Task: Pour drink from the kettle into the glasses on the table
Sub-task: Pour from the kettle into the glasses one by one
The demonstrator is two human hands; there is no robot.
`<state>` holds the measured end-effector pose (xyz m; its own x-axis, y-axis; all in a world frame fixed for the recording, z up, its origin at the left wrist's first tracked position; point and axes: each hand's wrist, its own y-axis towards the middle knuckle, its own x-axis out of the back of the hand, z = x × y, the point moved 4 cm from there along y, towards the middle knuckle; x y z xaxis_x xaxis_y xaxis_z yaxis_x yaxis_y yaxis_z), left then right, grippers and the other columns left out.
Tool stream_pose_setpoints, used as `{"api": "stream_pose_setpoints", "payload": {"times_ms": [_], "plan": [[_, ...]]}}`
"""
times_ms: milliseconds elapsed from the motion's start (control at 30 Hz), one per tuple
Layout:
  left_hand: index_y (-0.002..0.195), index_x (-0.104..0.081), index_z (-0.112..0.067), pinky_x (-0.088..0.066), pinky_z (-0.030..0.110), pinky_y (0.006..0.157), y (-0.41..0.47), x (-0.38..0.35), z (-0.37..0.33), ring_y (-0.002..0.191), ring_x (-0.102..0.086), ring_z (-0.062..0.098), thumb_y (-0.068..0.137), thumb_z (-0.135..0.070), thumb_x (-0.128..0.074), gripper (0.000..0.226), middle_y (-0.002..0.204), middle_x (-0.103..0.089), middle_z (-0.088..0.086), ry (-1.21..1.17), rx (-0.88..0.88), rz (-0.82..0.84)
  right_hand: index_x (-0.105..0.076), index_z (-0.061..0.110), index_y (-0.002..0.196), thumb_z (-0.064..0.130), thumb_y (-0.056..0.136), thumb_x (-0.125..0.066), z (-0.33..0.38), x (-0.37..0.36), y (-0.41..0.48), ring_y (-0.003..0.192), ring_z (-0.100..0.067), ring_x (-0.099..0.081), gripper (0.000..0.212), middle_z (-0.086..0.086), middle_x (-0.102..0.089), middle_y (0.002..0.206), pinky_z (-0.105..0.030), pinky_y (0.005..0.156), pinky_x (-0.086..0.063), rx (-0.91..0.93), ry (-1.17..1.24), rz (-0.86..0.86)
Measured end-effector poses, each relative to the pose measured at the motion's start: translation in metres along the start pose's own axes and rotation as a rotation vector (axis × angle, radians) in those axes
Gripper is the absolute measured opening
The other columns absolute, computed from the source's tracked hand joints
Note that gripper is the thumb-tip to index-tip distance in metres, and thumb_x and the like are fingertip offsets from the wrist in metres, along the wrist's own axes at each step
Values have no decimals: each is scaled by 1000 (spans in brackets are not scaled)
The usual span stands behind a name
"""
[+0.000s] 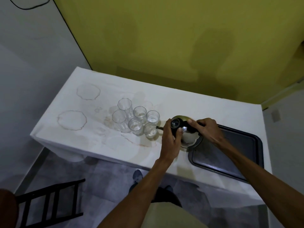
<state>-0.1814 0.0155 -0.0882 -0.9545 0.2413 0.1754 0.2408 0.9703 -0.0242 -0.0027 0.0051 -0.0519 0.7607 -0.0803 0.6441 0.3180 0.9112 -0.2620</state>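
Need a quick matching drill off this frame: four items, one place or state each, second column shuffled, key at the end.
Items
1. kettle
2. tray
3. glasses
4. chair

Descriptions
A. dark, flat on the table's right end
B. clustered left of the spout
C. on the floor, lower left
D. tilted, held by left hand and right hand

Pairs: 1-D, 2-A, 3-B, 4-C
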Motion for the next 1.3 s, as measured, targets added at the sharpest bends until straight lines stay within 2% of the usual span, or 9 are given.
{"api": "stream_pose_setpoints", "payload": {"times_ms": [267, 433, 633, 733, 800, 933, 1100, 1167, 1300], "plan": [[147, -43, -11, -45, 15, 102, -2, 2, -2, 130, -55, 15, 104, -40, -46, 52, 141, -57, 7, 5, -20, 27, -65, -10, 64, 108, 54, -42, 2, -1, -5, 54, -19, -47, 120, -31, -59, 58, -34, 60, -33, -16, -7, -21], [145, -44, -13, -40, 6, 98, -3, 5, -5, 124, -50, -10, 106, -29, -48, 42, 141, -56, 4, 15, -17, 31, -59, -8, 59, 107, 57, -43, 2, -3, -4, 51, -18, -40, 116, -10, -46, 50, -34, 59, -30, -9, -23, -33], [142, -47, -12, -45, 12, 99, -4, 7, -7, 126, -55, 1, 107, -26, -47, 38, 137, -59, 3, 16, -24, 38, -51, 6, 50, 103, 60, -47, 3, -4, -6, 50, -18, -38, 97, -8, -41, 48, -34, 58, -29, -8, -14, -49], [145, -45, -12, -40, 5, 98, -5, 8, -8, 125, -51, -9, 107, -26, -47, 40, 139, -58, 4, 22, -22, 42, -56, -6, 56, 106, 58, -43, 4, -4, -7, 50, -18, -39, 112, -9, -44, 49, -33, 57, -29, -9, 3, -40], [144, -45, -11, -42, 7, 98, -5, 8, -9, 126, -54, 0, 107, -30, -47, 42, 139, -58, 7, 14, -18, 50, -62, -9, 62, 106, 58, -44, -1, -5, -6, 51, -20, -44, 116, -15, -50, 50, -34, 56, -32, -11, -1, -36], [143, -46, -11, -50, 30, 103, -3, 5, -12, 126, -58, 17, 103, -44, -45, 51, 135, -60, 7, 40, -19, 68, -74, -10, 77, 99, 67, -54, -18, -8, -6, 67, -46, -68, 111, -33, -73, 78, -50, 63, -54, -26, 106, -33], [147, -41, -8, -42, 47, 113, -1, -2, -5, 138, -48, 29, 101, -62, -39, 71, 147, -51, 14, 181, -3, 104, -79, 0, 68, 91, 71, -59, -31, -15, -27, 62, -24, -65, 93, -24, -77, 71, -37, 67, -48, -82, 357, -71], [151, -39, -7, -35, 40, 121, -4, -3, -8, 145, -41, 27, 101, -59, -42, 72, 153, -45, 14, 220, 7, 120, -76, -7, 69, 90, 69, -64, -34, -22, -32, 63, -25, -60, 98, -38, -71, 75, -39, 66, -43, -99, 469, -82], [156, -33, -7, -23, 20, 119, -4, 4, -21, 150, -30, 19, 102, -40, -50, 66, 161, -35, 12, 267, -25, 119, -70, -10, 64, 88, 70, -66, -36, -30, -35, 65, -31, -60, 98, -42, -69, 77, -43, 67, -43, -131, 567, -105]]}}
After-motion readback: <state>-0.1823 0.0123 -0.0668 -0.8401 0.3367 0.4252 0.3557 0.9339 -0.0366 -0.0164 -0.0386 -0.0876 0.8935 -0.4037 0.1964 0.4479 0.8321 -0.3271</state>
